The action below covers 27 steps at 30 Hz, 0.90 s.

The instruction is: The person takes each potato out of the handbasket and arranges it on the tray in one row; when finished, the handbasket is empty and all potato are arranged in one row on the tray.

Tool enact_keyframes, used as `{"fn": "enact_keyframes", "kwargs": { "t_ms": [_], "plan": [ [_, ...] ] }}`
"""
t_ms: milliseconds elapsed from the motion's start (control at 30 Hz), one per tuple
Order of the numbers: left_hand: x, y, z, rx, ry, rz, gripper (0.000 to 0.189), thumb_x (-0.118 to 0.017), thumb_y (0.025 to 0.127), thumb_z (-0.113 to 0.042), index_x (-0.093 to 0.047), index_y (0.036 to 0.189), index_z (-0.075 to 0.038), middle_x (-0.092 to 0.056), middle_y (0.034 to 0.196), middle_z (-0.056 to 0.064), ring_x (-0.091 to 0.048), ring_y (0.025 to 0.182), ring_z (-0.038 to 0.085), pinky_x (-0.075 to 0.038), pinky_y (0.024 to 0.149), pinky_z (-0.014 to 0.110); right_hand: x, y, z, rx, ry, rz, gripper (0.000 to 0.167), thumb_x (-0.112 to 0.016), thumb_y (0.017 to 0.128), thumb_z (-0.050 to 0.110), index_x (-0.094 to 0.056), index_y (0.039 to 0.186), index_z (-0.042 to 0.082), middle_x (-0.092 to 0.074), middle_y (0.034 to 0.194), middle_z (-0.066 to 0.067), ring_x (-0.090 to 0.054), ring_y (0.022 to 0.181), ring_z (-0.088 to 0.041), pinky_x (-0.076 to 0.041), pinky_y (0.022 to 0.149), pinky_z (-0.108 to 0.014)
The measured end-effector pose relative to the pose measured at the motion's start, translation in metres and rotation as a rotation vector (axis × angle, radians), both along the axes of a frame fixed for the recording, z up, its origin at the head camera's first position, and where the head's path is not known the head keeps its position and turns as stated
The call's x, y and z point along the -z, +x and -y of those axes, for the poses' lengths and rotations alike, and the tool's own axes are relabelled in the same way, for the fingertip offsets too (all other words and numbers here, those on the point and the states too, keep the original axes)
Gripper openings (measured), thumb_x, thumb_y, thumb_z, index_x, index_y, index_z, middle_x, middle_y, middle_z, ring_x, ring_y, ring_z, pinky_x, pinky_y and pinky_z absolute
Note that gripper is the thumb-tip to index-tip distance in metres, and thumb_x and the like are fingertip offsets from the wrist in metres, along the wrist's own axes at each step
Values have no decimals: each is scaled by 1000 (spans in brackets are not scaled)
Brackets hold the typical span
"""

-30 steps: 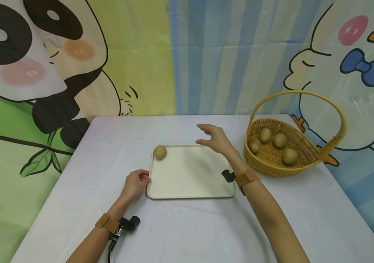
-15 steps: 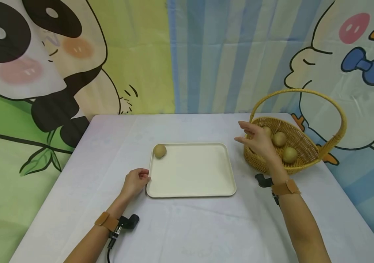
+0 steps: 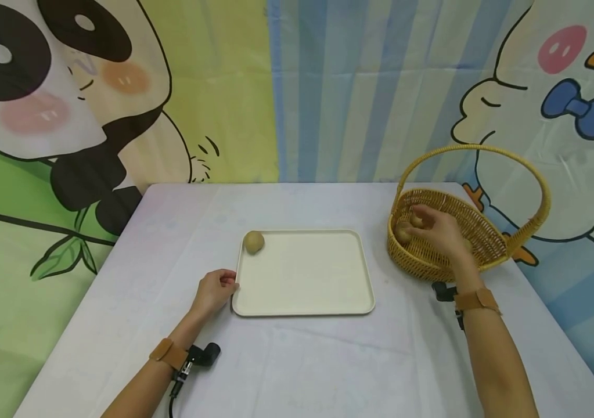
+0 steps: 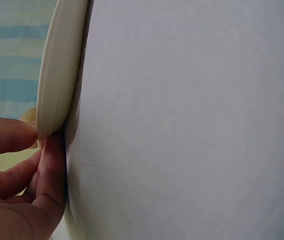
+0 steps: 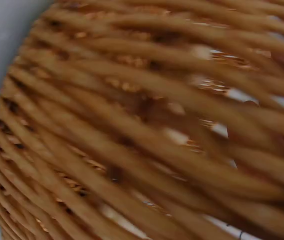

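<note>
My left hand pinches the left edge of a cream rectangular tray. In the left wrist view the thumb lies over the tray's rim, with curled fingers beneath it. A round brown kiwi sits at the tray's far left corner. My right hand is down inside a woven basket, with thumb and fingers curled round a kiwi. Beside the thumb lies another kiwi. The hand mostly hides the fruit on the right. Blurred basket weave fills the right wrist view.
A tall arched handle rises over the basket at the table's right. White cloth covers the table. Behind it hangs a printed curtain with cartoon animals. A black cable runs from the left wrist camera.
My right hand has moved from above the tray to the right, over the basket's rim and down among the kiwis. The left hand and the tray have stayed in place.
</note>
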<state>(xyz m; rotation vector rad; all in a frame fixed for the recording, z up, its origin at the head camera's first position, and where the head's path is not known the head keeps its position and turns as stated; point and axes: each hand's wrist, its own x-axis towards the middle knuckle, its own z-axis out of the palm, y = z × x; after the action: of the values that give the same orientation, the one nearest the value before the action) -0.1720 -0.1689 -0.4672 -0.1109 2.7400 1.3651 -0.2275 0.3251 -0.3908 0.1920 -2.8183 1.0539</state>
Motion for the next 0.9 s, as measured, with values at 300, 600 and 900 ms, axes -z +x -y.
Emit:
{"fn": "enact_keyframes", "kwargs": {
  "t_ms": [300, 600, 900],
  "plan": [
    [-1, 1, 0, 1, 8, -5, 24, -62, 81, -1, -62, 103, 8, -61, 85, 13, -56, 76, 20, -44, 62, 22, 21, -19, -4, -78, 78, 102, 61, -67, 84, 9, -39, 133, -13, -43, 131, -33, -38, 121, -47, -30, 99, -55],
    [-1, 6, -1, 6, 33, -47, 21, -63, 79, 0, -63, 98, 8, -60, 80, 12, -56, 72, 19, -45, 60, 25, 28, -23, -4, -89, 94, 185, 67, -71, 81, 12, -39, 136, -7, -39, 135, -31, -34, 124, -47, -30, 100, -57],
    [-2, 2, -1, -2, 6, 1, 24, -63, 81, -1, -62, 104, 8, -61, 85, 12, -56, 76, 19, -44, 62, 23, 26, -26, -6, -78, 143, 140, 63, -70, 82, 14, -41, 134, -9, -44, 130, -33, -40, 119, -48, -32, 97, -58]
  ]
}}
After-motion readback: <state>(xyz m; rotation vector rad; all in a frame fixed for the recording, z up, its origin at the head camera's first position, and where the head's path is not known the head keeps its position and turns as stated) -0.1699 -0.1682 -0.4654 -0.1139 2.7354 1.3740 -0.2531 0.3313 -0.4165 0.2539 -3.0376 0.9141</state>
